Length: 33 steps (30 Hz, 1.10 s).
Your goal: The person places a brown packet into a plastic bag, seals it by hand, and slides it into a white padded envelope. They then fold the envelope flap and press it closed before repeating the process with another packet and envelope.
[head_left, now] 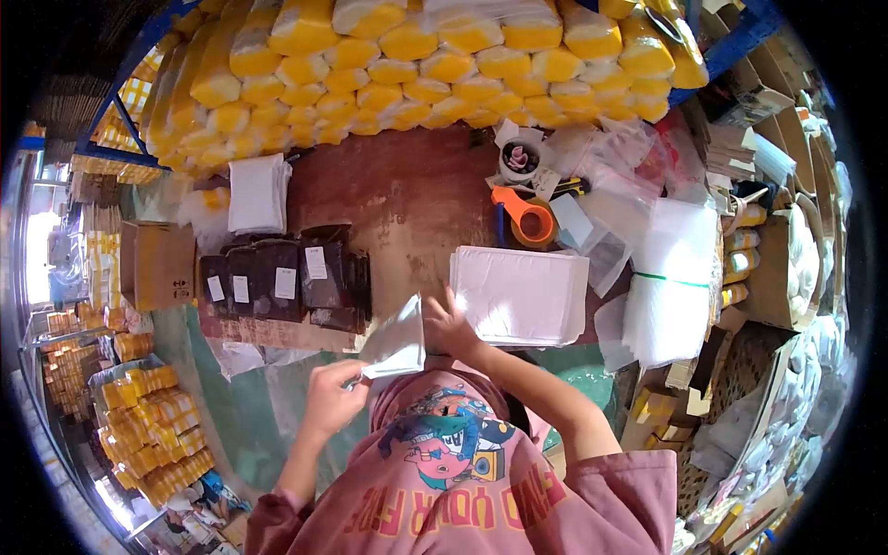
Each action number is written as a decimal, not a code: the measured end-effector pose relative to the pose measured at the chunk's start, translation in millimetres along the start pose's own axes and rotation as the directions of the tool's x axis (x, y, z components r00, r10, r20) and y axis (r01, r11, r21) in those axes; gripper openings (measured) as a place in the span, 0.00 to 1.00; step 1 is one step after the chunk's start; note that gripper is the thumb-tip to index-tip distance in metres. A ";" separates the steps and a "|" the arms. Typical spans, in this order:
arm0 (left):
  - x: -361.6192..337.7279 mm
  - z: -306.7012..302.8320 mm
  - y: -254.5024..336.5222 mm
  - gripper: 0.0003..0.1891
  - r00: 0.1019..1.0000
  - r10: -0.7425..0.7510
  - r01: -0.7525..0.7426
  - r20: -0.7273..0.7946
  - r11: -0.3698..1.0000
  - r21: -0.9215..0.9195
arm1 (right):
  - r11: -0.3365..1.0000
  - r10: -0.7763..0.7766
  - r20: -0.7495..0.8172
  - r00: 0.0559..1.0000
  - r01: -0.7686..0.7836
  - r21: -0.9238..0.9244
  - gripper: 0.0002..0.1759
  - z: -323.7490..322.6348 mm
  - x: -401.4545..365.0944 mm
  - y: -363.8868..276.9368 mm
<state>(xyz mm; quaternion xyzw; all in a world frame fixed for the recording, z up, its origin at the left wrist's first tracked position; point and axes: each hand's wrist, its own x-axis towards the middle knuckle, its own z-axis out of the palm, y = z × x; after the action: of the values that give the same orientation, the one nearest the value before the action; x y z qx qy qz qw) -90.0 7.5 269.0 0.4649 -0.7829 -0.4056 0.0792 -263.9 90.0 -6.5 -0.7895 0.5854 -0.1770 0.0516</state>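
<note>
My left hand point(337, 398) pinches the lower left corner of a white folded sheet point(398, 342) in front of my shirt. The sheet is tilted, its upper corner raised over the table's front edge. Beside its right edge is my right hand point(449, 328), fingers spread and pointing up. The palm side of that hand is partly hidden. A neat stack of white sheets point(523, 291) lies on the table to the right of my right hand. Dark brown packs with white labels point(319, 277) lie in piles to the left of the raised sheet.
At the back left lies a white stack point(257, 194), near a cardboard box point(159, 265). An orange tape dispenser point(527, 217) and a small potted plant point(520, 159) stand behind the sheets. Clear plastic sleeves point(671, 287) lie at right. Yellow-and-white wrapped packs point(407, 74) form a wall behind.
</note>
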 end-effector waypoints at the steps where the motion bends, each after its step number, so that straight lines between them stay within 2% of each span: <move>1: 3.1 0.3 -2.4 0.09 1.000 0.020 -0.020 -0.010 1.000 0.020 | 0.999 0.039 0.163 0.986 -0.034 -0.033 0.14 33.3 -8.7 3.1; 4: 12.1 -0.4 -9.1 0.12 1.000 0.004 -0.004 0.010 1.000 0.009 | 0.994 0.024 0.486 0.874 0.032 -0.106 0.11 -3.3 -6.1 19.6; 6: 18.1 3.0 -13.4 0.13 0.999 -0.024 0.025 0.029 1.000 -0.019 | 0.982 0.026 0.533 0.846 0.078 -0.171 0.12 2.1 -16.6 28.0; 8: 21.0 10.0 -17.5 0.09 0.999 -0.024 0.024 0.021 1.000 -0.018 | 0.979 0.034 0.564 0.825 0.086 -0.184 0.13 -3.3 -34.8 36.0; 10: 28.3 19.0 -30.9 0.06 0.998 0.012 -0.014 0.055 0.999 0.039 | 0.985 0.049 0.566 0.823 0.054 -0.163 0.16 -25.8 -49.1 51.6; 11: 33.2 21.8 -29.9 0.05 0.998 0.022 -0.024 0.055 0.999 0.036 | 0.963 0.073 0.490 0.869 0.066 -0.261 0.17 -40.2 -53.6 56.4; 14: 49.3 27.1 -23.9 0.05 0.999 0.028 -0.031 0.041 0.997 0.067 | 0.989 0.053 0.427 0.903 0.012 -0.148 0.16 -46.3 -83.4 88.8; 18: 73.9 29.5 -15.5 0.06 0.996 0.074 -0.069 0.053 0.995 -0.076 | 0.996 0.090 0.433 0.897 -0.087 -0.026 0.17 -73.4 -79.1 93.5; 19: 79.9 29.3 -13.2 0.05 0.994 0.060 -0.059 0.089 0.998 -0.011 | 0.983 0.167 0.328 0.930 -0.181 0.011 0.18 -76.4 -71.1 86.8; 20: 86.9 30.9 -13.6 0.05 0.984 0.158 -0.158 0.084 0.987 -0.006 | 0.898 0.320 0.345 0.882 -0.399 0.186 0.18 -74.9 -62.6 82.0; 21: 94.2 35.1 -17.2 0.05 0.964 0.254 -0.255 0.079 0.967 -0.001 | 0.736 0.453 0.391 0.801 -0.584 0.344 0.19 -73.4 -54.4 76.8; 22: 98.6 41.0 -24.0 0.04 0.934 0.348 -0.350 0.074 0.937 0.005 | 0.510 0.554 0.460 0.694 -0.720 0.471 0.20 -71.2 -45.1 70.5; 23: 100.2 47.4 -42.9 0.06 0.884 0.368 -0.417 0.288 0.900 0.131 | 0.031 0.562 0.726 0.396 -0.888 0.460 0.22 -106.0 -17.2 63.0; 24: 102.3 57.1 -45.4 0.07 0.832 0.461 -0.526 0.310 0.833 0.172 | -0.356 0.416 0.806 0.422 -0.740 0.571 0.24 -105.9 -6.8 63.0; 25: 105.3 69.6 -41.9 0.08 0.768 0.545 -0.625 0.337 0.752 0.209 | -0.701 0.267 0.826 0.497 -0.488 0.520 0.25 -105.1 0.8 62.2; 26: 107.7 81.6 -41.5 0.10 0.694 0.619 -0.714 0.367 0.656 0.244 | -0.929 0.146 0.782 0.606 -0.187 0.318 0.26 -104.0 6.0 59.7; 28: 106.6 109.9 -60.5 0.06 0.640 0.624 -0.760 0.448 0.600 0.251 | -0.934 0.261 0.806 0.531 -0.074 0.351 0.24 -98.3 7.6 49.1; 30: 96.9 119.6 -69.8 0.06 0.664 0.545 -0.720 0.512 0.650 0.241 | -0.733 0.405 0.744 0.532 -0.298 0.612 0.20 -46.5 -21.4 43.3; 32: 82.1 128.5 -70.2 0.06 0.666 0.424 -0.661 0.614 0.716 0.223 | -0.740 0.481 0.758 0.440 -0.261 0.620 0.20 -36.6 -32.0 30.2; 33: 78.6 144.6 -94.7 0.06 0.676 0.480 -0.655 0.559 0.739 0.157 | -0.739 0.516 0.761 0.392 -0.246 0.628 0.20 -33.3 -35.3 25.4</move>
<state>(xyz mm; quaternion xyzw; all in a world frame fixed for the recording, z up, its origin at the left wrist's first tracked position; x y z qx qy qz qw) -143.3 3.9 86.8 0.0829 -0.9412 -0.3184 -0.0776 -307.1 119.6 9.4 0.0969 0.5050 -0.5478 0.6600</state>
